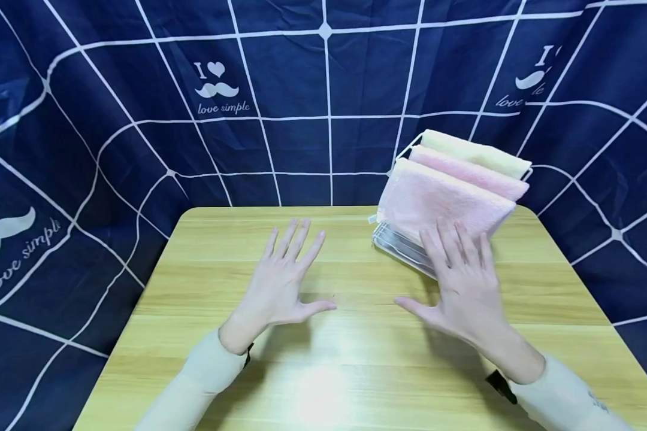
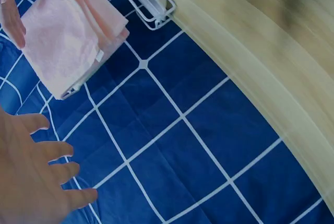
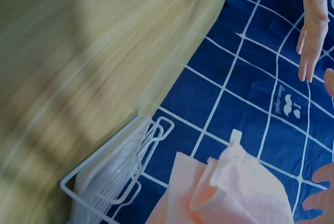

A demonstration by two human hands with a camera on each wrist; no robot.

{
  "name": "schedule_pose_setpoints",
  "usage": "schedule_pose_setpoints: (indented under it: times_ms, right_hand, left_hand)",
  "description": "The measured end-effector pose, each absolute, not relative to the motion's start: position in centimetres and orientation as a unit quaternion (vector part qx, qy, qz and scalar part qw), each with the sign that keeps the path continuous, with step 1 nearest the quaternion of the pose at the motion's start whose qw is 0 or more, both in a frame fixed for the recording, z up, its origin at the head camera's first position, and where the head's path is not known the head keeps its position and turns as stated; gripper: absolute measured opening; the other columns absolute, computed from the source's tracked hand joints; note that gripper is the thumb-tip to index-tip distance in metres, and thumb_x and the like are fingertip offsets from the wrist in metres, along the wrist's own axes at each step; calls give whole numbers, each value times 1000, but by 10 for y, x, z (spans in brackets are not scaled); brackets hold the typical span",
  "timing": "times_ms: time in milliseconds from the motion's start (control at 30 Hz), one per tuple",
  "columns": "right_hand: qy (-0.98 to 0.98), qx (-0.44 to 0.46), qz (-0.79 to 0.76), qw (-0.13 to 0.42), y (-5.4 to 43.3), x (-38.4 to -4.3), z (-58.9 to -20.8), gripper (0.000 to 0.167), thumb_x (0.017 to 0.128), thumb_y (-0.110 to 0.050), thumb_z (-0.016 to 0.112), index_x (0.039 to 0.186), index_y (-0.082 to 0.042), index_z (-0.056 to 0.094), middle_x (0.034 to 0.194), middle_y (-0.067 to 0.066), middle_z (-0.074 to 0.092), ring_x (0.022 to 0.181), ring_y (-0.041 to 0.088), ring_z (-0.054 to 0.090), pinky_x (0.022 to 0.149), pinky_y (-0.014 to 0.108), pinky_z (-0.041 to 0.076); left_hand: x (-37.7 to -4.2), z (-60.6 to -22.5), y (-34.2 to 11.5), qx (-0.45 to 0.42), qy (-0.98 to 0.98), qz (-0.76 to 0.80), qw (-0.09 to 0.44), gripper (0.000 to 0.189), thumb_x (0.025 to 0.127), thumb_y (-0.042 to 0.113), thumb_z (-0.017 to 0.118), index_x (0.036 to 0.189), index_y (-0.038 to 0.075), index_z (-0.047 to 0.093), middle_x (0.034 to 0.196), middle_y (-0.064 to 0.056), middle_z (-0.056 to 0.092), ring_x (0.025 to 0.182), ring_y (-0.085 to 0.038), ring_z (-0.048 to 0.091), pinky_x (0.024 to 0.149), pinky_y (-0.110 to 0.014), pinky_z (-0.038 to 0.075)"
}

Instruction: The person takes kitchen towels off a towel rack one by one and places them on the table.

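Observation:
Both hands are held out over the table with fingers straight and spread, and neither holds anything. My left hand (image 1: 277,284) is left of the table's middle. On the right, my right hand (image 1: 463,293) overlaps the lower part of a small rack in the head view. Two pink towels (image 1: 442,194) and a pale yellow towel (image 1: 474,152) hang in a row on this rack. Beneath them is the rack's white wire base with a tray (image 1: 404,248), also seen in the right wrist view as a wire frame (image 3: 138,182) around a pale tray. My right fingertips are right in front of the nearest pink towel.
A wooden table (image 1: 350,353) with rounded back corners carries the rack near its back right. Dark blue cloth (image 1: 280,90) with white grid lines hangs behind the table and on both sides. Light glares off the table's front middle.

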State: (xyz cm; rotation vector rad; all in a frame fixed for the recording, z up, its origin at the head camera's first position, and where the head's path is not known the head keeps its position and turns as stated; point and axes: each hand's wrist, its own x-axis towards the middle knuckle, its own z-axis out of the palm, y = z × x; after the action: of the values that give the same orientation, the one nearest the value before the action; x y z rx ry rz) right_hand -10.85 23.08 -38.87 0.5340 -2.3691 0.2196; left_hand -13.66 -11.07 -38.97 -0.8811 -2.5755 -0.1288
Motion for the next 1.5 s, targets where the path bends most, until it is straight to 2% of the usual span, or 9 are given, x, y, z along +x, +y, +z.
schedule_pose_setpoints:
  times_ms: [267,567,667,767,867,933,1000,1100,1500]
  right_hand:
    - [-869,200,146,429,253,-97,-371,112,82,-96,44,143,-4,62,156,22,55,145,48,49,132,53,26]
    - [-797,178,231,529,265,-100,-360,93,87,-82,59,131,0,68,134,24,70,122,48,65,121,25,40]
    - [-785,168,274,529,269,-100,-357,94,87,-79,63,129,4,68,128,31,69,120,46,66,118,18,39]
    - [-771,154,326,525,273,-103,-354,93,86,-74,69,125,10,68,121,36,69,124,24,68,113,14,41]
    - [-755,136,386,512,276,-104,-349,76,87,-53,79,121,14,68,117,18,76,120,2,64,106,12,46]
    - [-747,121,426,496,279,-105,-347,61,86,-31,82,120,17,68,119,2,76,116,-4,63,101,10,48]
    - [-738,109,458,483,283,-106,-348,49,83,-12,79,119,19,67,120,-12,72,113,-2,67,99,10,51]
    - [-727,94,489,473,292,-111,-354,41,81,2,75,118,19,67,117,-13,72,108,1,70,96,12,53]
    - [-715,57,533,448,311,-133,-369,32,88,7,73,118,15,69,105,-11,77,93,0,73,81,9,55]
  left_hand:
    - [-142,-375,-80,-379,-896,-61,223,117,77,84,68,166,16,34,173,-20,29,163,-39,26,130,-62,25]
    - [-159,-356,-43,-428,-868,-40,248,112,81,85,63,165,17,34,167,-13,43,160,-36,34,131,-56,27]
    - [-167,-349,-33,-437,-863,-36,250,109,83,84,62,165,17,36,165,-11,46,159,-34,35,132,-53,27]
    - [-175,-342,-24,-445,-856,-35,259,104,85,83,62,162,16,41,162,-10,50,158,-32,38,132,-51,27]
    - [-184,-337,-14,-459,-843,-45,278,98,87,79,63,160,15,45,158,-10,54,154,-30,44,131,-49,29]
    - [-190,-333,-8,-468,-835,-54,285,93,90,76,63,158,14,48,155,-9,57,151,-29,47,130,-49,31]
    - [-195,-330,-2,-477,-829,-58,286,89,92,74,62,157,14,49,155,-7,57,149,-27,49,129,-48,31]
    - [-202,-325,7,-487,-825,-55,282,83,95,71,60,155,14,50,154,-6,58,148,-26,50,128,-46,33]
    - [-222,-303,35,-502,-818,-20,279,72,102,66,53,154,17,52,151,-3,58,145,-23,49,123,-40,37]
